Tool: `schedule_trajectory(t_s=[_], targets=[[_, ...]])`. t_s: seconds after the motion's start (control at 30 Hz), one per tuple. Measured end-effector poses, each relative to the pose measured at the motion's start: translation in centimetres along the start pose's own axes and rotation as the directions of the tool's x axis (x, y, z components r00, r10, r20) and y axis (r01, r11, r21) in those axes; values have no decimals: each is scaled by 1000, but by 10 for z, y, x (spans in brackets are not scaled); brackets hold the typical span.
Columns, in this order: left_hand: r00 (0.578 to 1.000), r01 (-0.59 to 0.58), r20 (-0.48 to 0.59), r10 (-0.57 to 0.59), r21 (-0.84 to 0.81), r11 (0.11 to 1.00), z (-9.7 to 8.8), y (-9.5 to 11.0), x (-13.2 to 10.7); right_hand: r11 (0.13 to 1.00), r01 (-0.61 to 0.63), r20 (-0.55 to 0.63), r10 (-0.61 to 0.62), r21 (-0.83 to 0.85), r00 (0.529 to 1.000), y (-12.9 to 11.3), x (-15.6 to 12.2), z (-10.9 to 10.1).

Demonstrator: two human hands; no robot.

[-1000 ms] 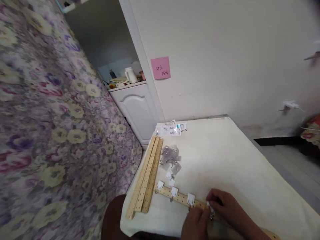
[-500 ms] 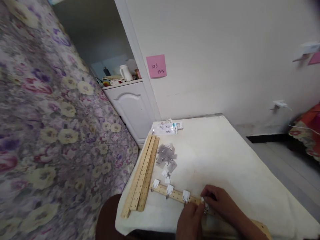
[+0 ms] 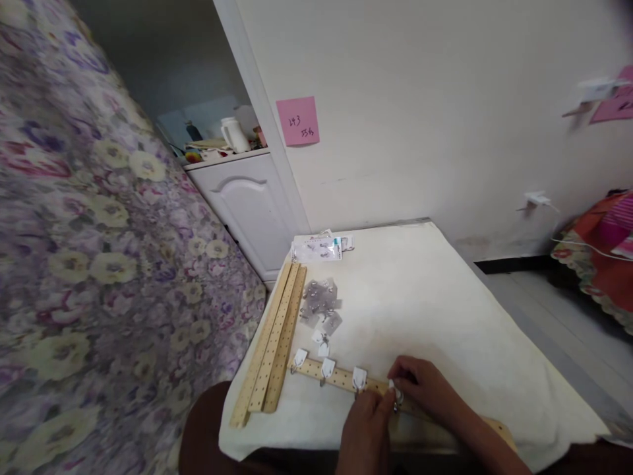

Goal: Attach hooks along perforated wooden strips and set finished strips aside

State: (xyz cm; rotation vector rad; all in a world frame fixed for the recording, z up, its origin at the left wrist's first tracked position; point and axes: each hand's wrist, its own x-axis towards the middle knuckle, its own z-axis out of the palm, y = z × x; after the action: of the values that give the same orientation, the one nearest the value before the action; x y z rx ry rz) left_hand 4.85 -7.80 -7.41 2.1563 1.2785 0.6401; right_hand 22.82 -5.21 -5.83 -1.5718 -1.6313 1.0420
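Observation:
A pale wooden strip with rows of holes [image 3: 341, 378] lies crosswise near the table's front edge. Several small white cards with metal hooks or rings sit along it, such as this white card [image 3: 327, 368]. My left hand [image 3: 366, 425] pinches another white piece with a metal part [image 3: 396, 394] at the strip, its thumb and index finger closed. From the other side, my right hand [image 3: 422, 382] has bent fingers closed on the same small piece. The fingers partly cover it, and my right forearm covers part of the strip.
Three more holed wooden strips [image 3: 273, 349] lie lengthwise on the left of the cloth-covered table [image 3: 420, 297]. Clear squares with metal hooks [image 3: 320, 300] form a pile beside them. A clear package [image 3: 316, 249] lies at the back. A floral curtain [image 3: 123, 264] hangs left.
The whole view has shifted slightly, so everything appears a little further left and higher. Both hands remain at the same small white piece on the strip.

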Motion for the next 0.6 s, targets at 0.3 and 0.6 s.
schedule_trajectory(t_s=[0.3, 0.6], targets=[[986, -165, 38, 162, 123, 979, -10, 5, -2, 1000, -4, 8, 4, 1, 1000, -2, -1, -1], [979, -197, 81, 186, 162, 967, -7, -1, 1, 999, 29, 122, -35, 46, 992, -8, -7, -12]])
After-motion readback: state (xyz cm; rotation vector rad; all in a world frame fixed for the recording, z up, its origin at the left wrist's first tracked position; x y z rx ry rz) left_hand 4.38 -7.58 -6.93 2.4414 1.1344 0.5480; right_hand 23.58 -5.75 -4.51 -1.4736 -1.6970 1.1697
